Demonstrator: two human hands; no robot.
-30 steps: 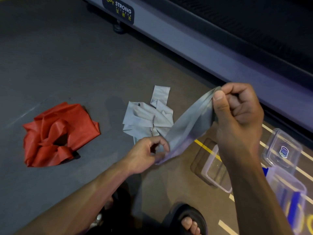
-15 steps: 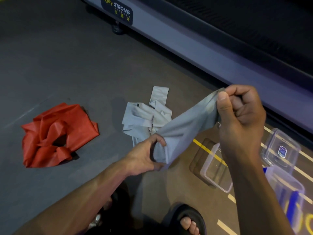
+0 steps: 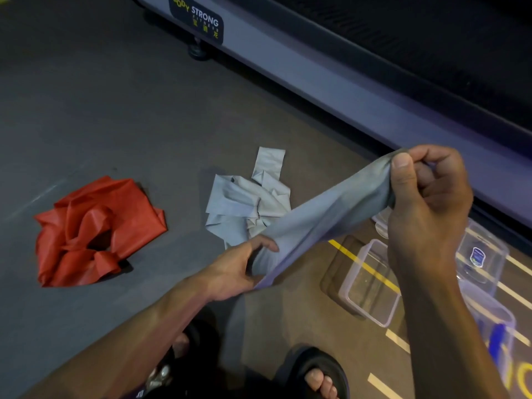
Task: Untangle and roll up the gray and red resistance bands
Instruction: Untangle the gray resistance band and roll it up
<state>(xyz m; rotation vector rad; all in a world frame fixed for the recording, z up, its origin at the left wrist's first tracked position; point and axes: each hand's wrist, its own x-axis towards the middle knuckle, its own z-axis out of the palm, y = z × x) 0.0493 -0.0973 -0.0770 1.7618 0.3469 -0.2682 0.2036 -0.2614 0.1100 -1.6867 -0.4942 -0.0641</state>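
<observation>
The gray resistance band stretches in the air between my two hands, and the rest of it lies in a crumpled heap on the floor behind. My right hand grips one end of the band in a fist, thumb pressed on it, raised at the right. My left hand holds the band lower down, fingers and thumb curled round its width. The red resistance band lies bunched on the dark floor at the left, untouched and apart from both hands.
A treadmill base with a "Body Strong" label runs diagonally across the back. Clear plastic containers stand on the floor at the right, under my right arm, by yellow and white floor lines. My sandalled feet are at the bottom.
The stretch of gray band between my hands has spread wider and flatter. My left hand has opened its grip around the band's width; my right hand has stayed raised.
</observation>
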